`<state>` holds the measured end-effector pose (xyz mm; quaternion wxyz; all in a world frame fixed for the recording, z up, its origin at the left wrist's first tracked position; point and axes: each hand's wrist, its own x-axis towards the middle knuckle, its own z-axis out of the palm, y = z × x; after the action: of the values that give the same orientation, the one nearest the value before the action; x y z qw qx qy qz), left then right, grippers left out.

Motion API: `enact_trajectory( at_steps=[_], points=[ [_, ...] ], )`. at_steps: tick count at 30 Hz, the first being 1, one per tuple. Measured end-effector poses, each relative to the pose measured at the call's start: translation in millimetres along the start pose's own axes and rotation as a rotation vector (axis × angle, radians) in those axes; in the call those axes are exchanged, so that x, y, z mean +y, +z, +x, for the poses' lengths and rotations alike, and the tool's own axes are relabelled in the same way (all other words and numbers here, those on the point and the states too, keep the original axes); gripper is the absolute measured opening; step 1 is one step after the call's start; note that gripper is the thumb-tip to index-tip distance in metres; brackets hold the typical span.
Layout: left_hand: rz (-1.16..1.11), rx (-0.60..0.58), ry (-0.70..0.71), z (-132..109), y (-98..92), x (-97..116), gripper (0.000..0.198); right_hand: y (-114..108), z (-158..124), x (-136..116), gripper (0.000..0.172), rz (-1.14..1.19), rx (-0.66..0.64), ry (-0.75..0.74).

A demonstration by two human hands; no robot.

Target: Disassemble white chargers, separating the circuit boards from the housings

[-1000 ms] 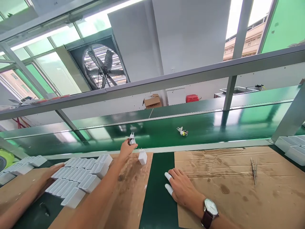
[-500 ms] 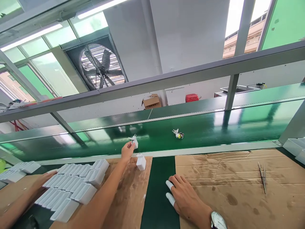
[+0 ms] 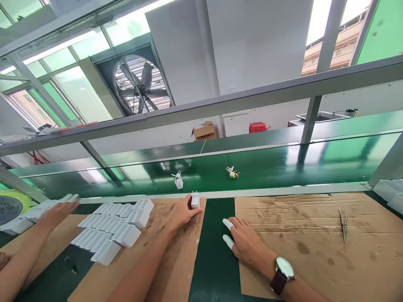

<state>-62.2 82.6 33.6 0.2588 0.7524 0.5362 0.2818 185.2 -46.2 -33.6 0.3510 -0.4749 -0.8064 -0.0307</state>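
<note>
My left hand (image 3: 183, 214) is closed round a small white plug charger (image 3: 195, 201) at the top edge of the left cardboard sheet (image 3: 176, 251). Its thumb lies along the near side, and the other fingers are partly hidden behind the case. My right hand (image 3: 247, 245) rests on the right cardboard sheet (image 3: 302, 218), fingers stretched and holding nothing. White finger cots cover two of its fingertips. On the green belt (image 3: 204, 178), beyond my left hand, stands another white charger (image 3: 178, 180). A white plug piece with a bare circuit board (image 3: 233, 172) lies farther right.
Rows of white plastic cases (image 3: 108, 228) are left of my left arm. A co-worker's hand (image 3: 59, 212) reaches over more cases at far left, near a green fan (image 3: 12, 207). Tweezers (image 3: 343, 225) lie on the right cardboard. A metal rail (image 3: 226, 100) crosses above the belt.
My left hand has let go of one charger on the belt and come back to the other on the cardboard. The co-worker's hand has moved left, off the near cases. My right hand stays resting.
</note>
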Motion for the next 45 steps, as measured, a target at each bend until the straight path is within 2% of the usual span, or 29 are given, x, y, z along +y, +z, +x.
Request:
enact_trajectory(
  at_steps=[5,9,11,18,26,37,45],
  points=[
    [0.001,-0.080,0.299,-32,39.0,35,0.053,-10,4,9,0.058,0.245,0.282,0.107],
    [0.160,-0.013,0.671,-54,63.4,45,0.054,-16,7,14,0.047,0.318,0.351,-0.055],
    [0.184,0.026,0.734,-57,68.5,42,0.054,-16,6,15,0.043,0.340,0.341,-0.083],
    [0.104,0.015,0.639,-60,68.3,28,0.063,-18,3,11,0.037,0.526,0.280,0.027],
    [0.010,-0.103,0.538,-66,63.5,31,0.071,-28,7,2,0.020,0.611,0.279,0.186],
    [-0.068,-0.138,0.515,-66,66.5,32,0.070,-30,4,1,0.022,0.647,0.242,0.279],
    [-0.104,-0.186,0.477,-67,66.0,34,0.068,-29,3,1,0.023,0.694,0.213,0.444]
  ],
)
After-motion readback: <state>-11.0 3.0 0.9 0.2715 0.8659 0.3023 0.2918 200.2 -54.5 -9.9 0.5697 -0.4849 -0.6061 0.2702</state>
